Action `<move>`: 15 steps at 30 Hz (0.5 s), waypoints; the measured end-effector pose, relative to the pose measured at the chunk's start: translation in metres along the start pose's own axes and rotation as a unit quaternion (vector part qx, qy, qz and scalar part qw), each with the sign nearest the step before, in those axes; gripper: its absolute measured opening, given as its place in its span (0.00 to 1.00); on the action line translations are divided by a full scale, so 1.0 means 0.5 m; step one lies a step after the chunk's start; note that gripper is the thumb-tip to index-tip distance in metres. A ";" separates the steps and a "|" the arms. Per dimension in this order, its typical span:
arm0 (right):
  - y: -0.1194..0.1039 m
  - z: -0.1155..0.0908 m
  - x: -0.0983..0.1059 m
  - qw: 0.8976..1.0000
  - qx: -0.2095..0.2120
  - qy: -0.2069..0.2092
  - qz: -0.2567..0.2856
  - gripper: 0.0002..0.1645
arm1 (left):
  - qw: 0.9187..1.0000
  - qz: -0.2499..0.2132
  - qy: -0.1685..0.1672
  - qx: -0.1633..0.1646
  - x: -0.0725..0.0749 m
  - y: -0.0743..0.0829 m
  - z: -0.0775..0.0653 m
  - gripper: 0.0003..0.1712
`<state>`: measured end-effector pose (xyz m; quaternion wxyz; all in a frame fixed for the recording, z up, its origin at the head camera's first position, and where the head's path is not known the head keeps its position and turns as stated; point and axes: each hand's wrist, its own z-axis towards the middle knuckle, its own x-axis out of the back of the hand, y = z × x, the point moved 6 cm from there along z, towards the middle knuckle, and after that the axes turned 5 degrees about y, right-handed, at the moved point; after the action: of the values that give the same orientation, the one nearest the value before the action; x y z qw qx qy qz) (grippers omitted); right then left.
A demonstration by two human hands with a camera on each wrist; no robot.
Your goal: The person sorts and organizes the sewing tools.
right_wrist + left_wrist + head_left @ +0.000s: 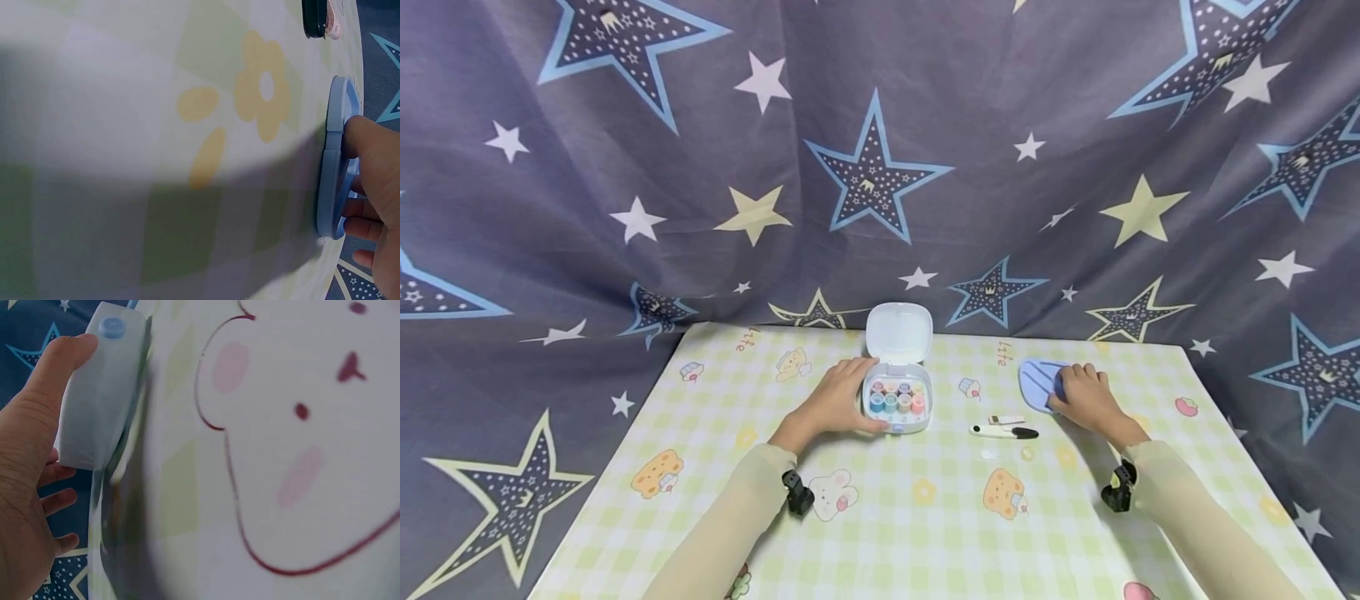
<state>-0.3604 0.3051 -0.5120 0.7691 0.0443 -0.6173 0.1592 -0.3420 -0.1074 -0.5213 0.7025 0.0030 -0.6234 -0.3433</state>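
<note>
A white sewing box (pixel 916 426) stands with its pale lid (pixel 898 332) raised at the back. Two rows of thread spools (pixel 891 403) in several colours sit inside it. My left hand (pixel 835 400) grips the box's left side, thumb by the blue front catch (pixel 112 327) and fingers toward the back. To the right, my right hand (pixel 1088 405) pinches the right part of a blue tray (pixel 1034 388) with moulded grooves. In the right wrist view the thumb lies over the tray's raised rim (pixel 327 181) and the other fingers are partly hidden behind it.
Between the hands lie white thread snips (pixel 992 431) with a black end and a small strip-like piece (pixel 1006 420). Nearer me are a small clear item (pixel 989 455) and a yellowish ring shape (pixel 1027 453). A star-patterned curtain (pixel 872 183) hangs behind the checked tablecloth (pixel 925 533).
</note>
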 end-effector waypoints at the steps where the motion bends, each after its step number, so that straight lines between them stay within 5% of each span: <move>1: -0.001 0.002 0.002 1.000 0.003 0.004 -0.003 0.20 | 1.000 0.002 0.000 0.001 0.001 0.000 0.002 0.73; 15: -0.028 0.017 0.027 0.999 0.019 0.039 0.017 0.21 | 1.000 0.004 -0.014 0.009 0.001 -0.003 0.007 0.71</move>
<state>-0.3618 0.2922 -0.4952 0.7888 0.0426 -0.5844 0.1853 -0.3455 -0.1073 -0.5207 0.6952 0.0019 -0.6362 -0.3346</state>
